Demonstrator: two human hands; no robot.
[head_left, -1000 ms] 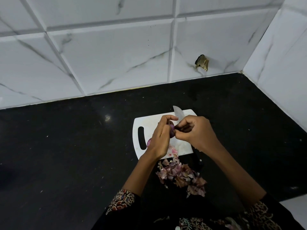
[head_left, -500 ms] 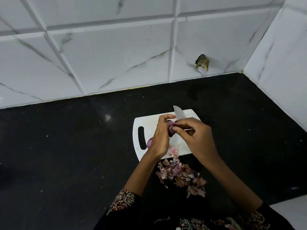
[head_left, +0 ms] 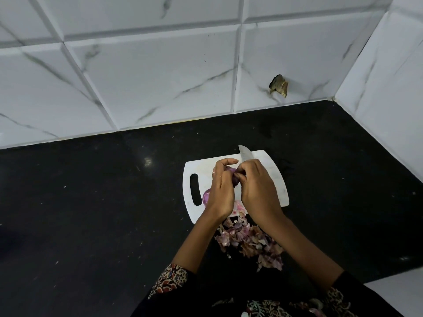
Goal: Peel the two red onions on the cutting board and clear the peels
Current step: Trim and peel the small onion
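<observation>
Watching the left hand (head_left: 221,191) grip the onion (head_left: 234,177) while the right hand (head_left: 258,186) holds the knife (head_left: 246,153) and pinches skin. I reckon one slip nicks a finger, since that blade sits right beside the knuckles.

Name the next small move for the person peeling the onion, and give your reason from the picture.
Probably pull the pinched skin away and drop it on the peel pile. The left hand grips the onion over the cutting board, and the right hand pinches at its top.

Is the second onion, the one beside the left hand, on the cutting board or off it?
On it: the onion lies on the white cutting board, beside its handle slot.
</observation>
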